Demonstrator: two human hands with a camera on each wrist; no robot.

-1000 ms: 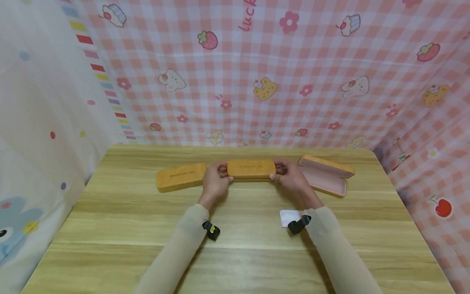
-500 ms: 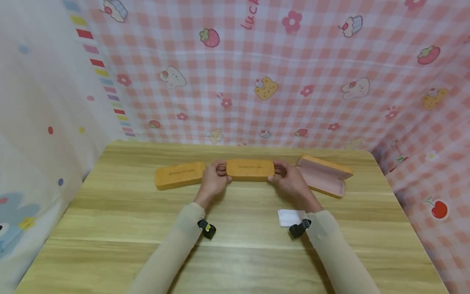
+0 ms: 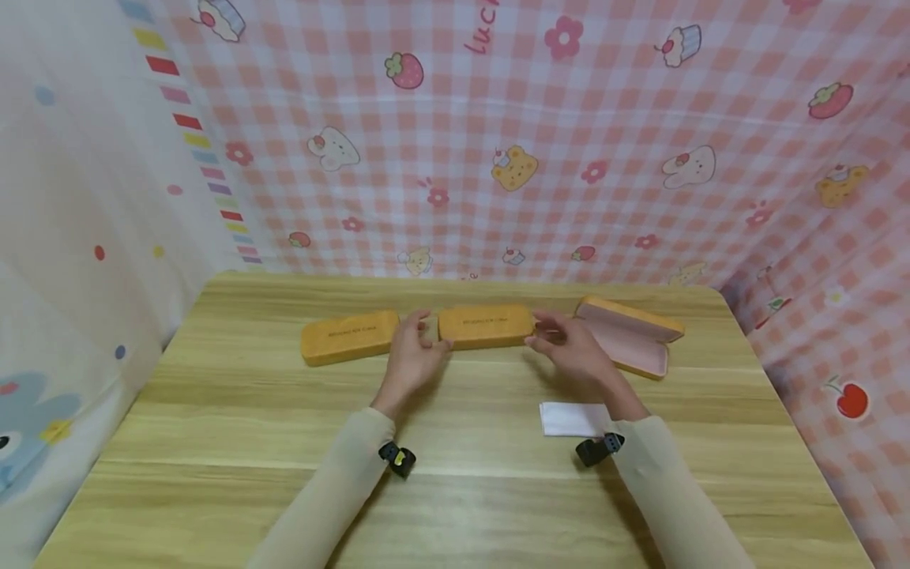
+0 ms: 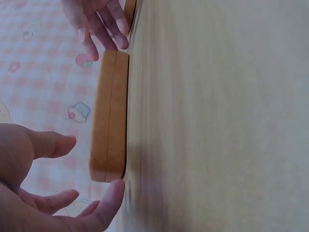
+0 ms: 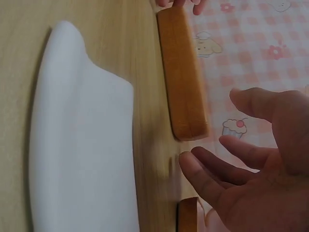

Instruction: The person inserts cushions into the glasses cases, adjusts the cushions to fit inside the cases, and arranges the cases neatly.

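A closed tan glasses case [image 3: 486,327] with small lettering on its lid lies at the back middle of the table. My left hand [image 3: 415,356] is at its left end, fingers spread and holding nothing. In the left wrist view a small gap shows between that hand's fingertips [image 4: 115,191] and the case. My right hand [image 3: 574,348] is at the other end, fingers loosely bent and apart from the case in the right wrist view. A second closed glasses case [image 3: 350,337] lies just left of my left hand. Behind my right hand stands an open glasses case [image 3: 633,340] with pale pink lining.
A folded white cloth [image 3: 572,420] lies on the wooden table [image 3: 483,506], partly under my right wrist. A pink checked curtain [image 3: 455,158] hangs behind the table's back edge, and a white one [image 3: 107,197] hangs on the left.
Both hands have let go of the middle case and drawn slightly away from its ends. Its lid, slightly raised a second ago, is now down, and the case sits at a slight tilt.
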